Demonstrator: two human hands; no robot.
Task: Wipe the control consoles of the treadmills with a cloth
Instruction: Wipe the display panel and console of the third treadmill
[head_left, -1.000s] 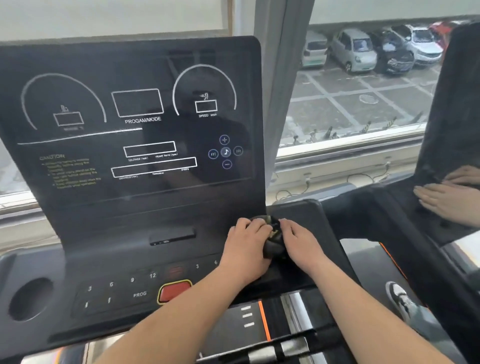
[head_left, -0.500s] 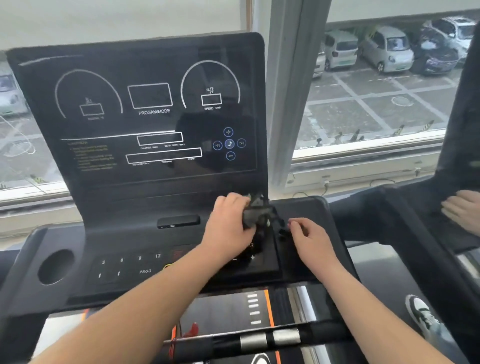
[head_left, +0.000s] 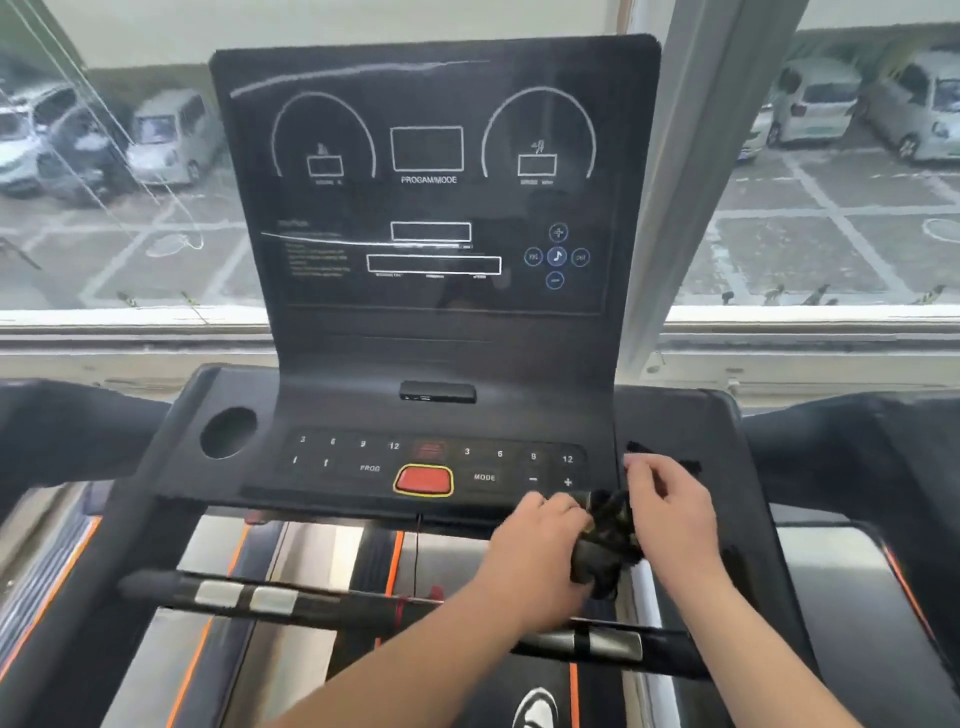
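Note:
A black treadmill control console (head_left: 436, 208) stands upright in front of me, with a button panel (head_left: 363, 457) and a red stop button (head_left: 423, 479) below the dark screen. A dark bunched cloth (head_left: 602, 545) hangs between my hands just off the console's front right edge. My left hand (head_left: 535, 551) grips the cloth from the left. My right hand (head_left: 670, 514) pinches another part of it from the right, fingers curled. More dark cloth (head_left: 691, 465) shows behind my right hand on the console's right wing.
A round cup holder (head_left: 228, 432) sits at the console's left. A black handlebar with silver sensor pads (head_left: 244, 597) crosses below the console. Padded side rails (head_left: 857, 441) flank both sides. Behind the console is a window onto a car park.
Both hands with the cloth came down and toward me, from the base of the screen to the console's front right edge. My view shifted right, centring the console.

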